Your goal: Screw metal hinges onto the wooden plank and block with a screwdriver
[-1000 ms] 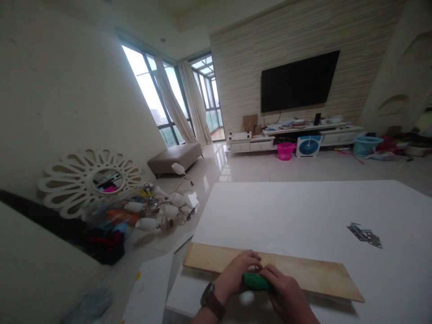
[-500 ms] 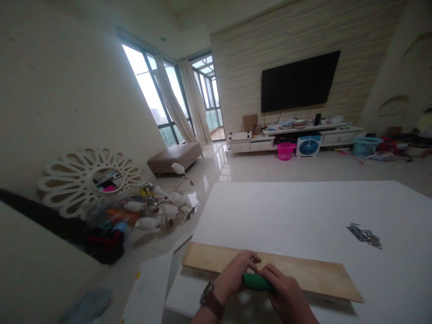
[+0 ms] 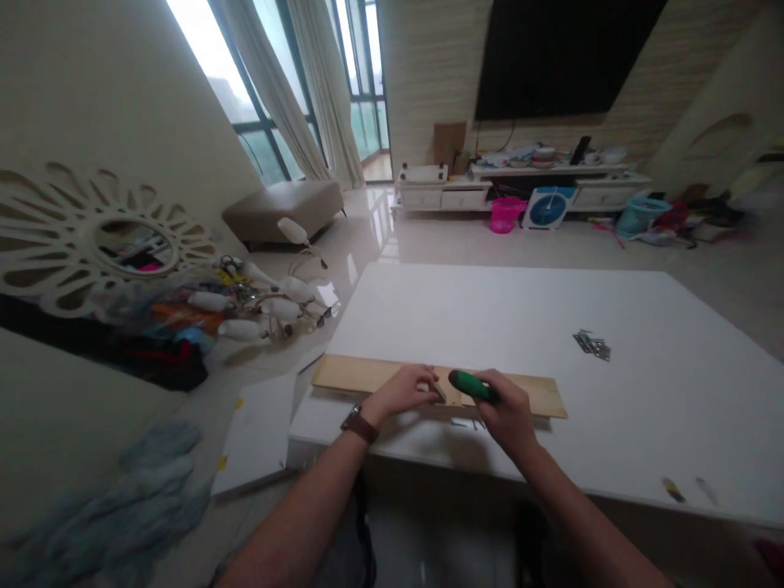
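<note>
A long, narrow wooden board (image 3: pixel 361 374) lies across the near part of a white tabletop (image 3: pixel 465 310). My left hand (image 3: pixel 407 389), with a brown-strapped watch on the wrist, is at the middle of the board. Its thumb and fingers pinch a small, flat metal plate (image 3: pixel 439 394) against the wood. Just right of it, my right hand (image 3: pixel 505 408) is wrapped round a green-handled screwdriver (image 3: pixel 471 385). The handle's dark end points left; its shaft is hidden by the hand. Several small screws (image 3: pixel 469 424) lie on the tabletop in front of the board.
Metal brackets (image 3: pixel 593 345) lie in a pile right of the board. Two small items, one a yellow-and-dark piece (image 3: pixel 674 490), are near the front right edge. A white panel (image 3: pixel 257 433) stands at left, with a lamp (image 3: pixel 282 309) and a mirror (image 3: pixel 135 245) beyond.
My view has tilted down, showing both forearms and the table's front edge. My hands have moved apart, and the metal plate and loose screws now show.
</note>
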### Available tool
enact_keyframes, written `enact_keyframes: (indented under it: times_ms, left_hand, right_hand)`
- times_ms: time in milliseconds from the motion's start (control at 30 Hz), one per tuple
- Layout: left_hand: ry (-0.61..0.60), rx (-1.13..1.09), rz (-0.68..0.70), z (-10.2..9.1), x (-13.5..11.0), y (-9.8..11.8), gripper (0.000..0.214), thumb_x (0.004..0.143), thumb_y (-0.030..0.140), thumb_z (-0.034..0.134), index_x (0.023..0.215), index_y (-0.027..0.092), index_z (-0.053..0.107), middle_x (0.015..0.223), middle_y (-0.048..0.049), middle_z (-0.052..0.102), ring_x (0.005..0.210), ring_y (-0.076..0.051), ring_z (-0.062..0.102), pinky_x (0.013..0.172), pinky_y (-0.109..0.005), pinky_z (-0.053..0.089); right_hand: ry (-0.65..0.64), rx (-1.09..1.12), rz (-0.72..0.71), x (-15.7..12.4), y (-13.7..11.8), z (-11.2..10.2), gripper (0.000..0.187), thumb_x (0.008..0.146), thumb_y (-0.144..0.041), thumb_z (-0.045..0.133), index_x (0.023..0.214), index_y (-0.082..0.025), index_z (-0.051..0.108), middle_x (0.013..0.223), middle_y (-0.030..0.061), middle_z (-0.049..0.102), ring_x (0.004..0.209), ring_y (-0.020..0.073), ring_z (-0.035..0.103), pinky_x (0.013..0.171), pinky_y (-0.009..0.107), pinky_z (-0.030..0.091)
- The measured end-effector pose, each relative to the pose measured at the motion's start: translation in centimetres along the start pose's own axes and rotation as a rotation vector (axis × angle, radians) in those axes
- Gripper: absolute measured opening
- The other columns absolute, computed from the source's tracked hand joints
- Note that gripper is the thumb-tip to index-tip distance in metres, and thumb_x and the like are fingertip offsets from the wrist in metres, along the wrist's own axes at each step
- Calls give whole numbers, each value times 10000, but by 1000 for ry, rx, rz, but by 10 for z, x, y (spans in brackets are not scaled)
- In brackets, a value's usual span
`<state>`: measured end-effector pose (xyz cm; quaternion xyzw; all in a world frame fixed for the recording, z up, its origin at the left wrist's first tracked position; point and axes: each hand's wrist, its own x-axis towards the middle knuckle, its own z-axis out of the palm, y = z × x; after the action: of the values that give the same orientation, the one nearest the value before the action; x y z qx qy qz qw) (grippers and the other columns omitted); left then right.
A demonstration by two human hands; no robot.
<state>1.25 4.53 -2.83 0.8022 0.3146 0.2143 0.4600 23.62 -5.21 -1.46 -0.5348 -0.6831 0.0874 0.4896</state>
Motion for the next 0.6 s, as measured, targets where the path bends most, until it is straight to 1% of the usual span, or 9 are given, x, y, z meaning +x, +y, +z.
enact_keyframes:
  times_ms: [33,100,167,200,267,333,400,500,600]
  left_hand:
    - [16,8,-7,0,0,-1,66,831,228,796,808,168,782,1055,-71,770,1058,-212,697,1008,-338,530]
    - [39,23,-41,1,1,-3,99,843,235,771,913,167,788,1029,-62,768,987,-193,701,972,-333,542]
    - [83,14,-65,2,1,-1,140,856,251,745,964,165,771,1050,-61,769,978,-184,701,957,-329,551]
    - [122,10,-78,3,1,0,157,858,255,731,982,163,761,1018,-56,772,963,-183,700,954,-334,555]
    - [136,22,-73,3,2,5,161,877,275,706,977,158,753,1034,-71,780,977,-191,700,967,-348,552]
    - [160,26,-82,3,3,9,170,893,301,687,958,156,746,1021,-79,789,971,-198,705,952,-350,551]
    - [174,20,-95,4,4,13,179,910,318,664,925,155,737,990,-79,795,948,-197,711,920,-341,552]
    - [192,12,-96,5,8,17,198,930,332,646,886,155,723,953,-75,793,918,-192,711,884,-328,547]
    - [216,-3,-85,6,12,18,200,934,332,648,870,152,704,950,-76,789,924,-190,706,889,-329,536]
  right_hand:
    - [4,-6,24,-1,2,-6,210,839,-127,595,964,-236,723,841,24,771,741,187,710,690,277,546]
    - [1,-35,104,-8,8,-18,115,878,-199,653,951,-224,739,815,20,772,706,181,698,667,276,535]
    - [-14,-77,150,-19,14,-29,94,899,-249,672,943,-214,748,799,21,777,695,185,703,651,279,531]
    - [-46,-97,144,-25,18,-33,96,904,-252,669,939,-213,749,803,24,782,698,187,711,651,282,535]
    - [-155,-109,74,-40,26,-40,129,901,-210,635,957,-220,750,856,35,808,755,195,750,688,289,569]
    - [-303,-98,-30,-55,34,-44,262,892,-135,559,1030,-230,761,965,52,838,868,202,794,762,300,609]
    - [-430,-148,-85,-69,42,-46,360,890,-87,511,1094,-235,769,1054,57,850,905,191,808,779,290,617]
    - [-543,-269,-100,-84,53,-47,366,913,-74,507,1105,-228,778,1091,66,852,887,195,812,741,270,594]
    - [-612,-329,-55,-92,61,-47,381,903,-60,529,1132,-236,778,1109,53,851,876,192,806,742,259,573]
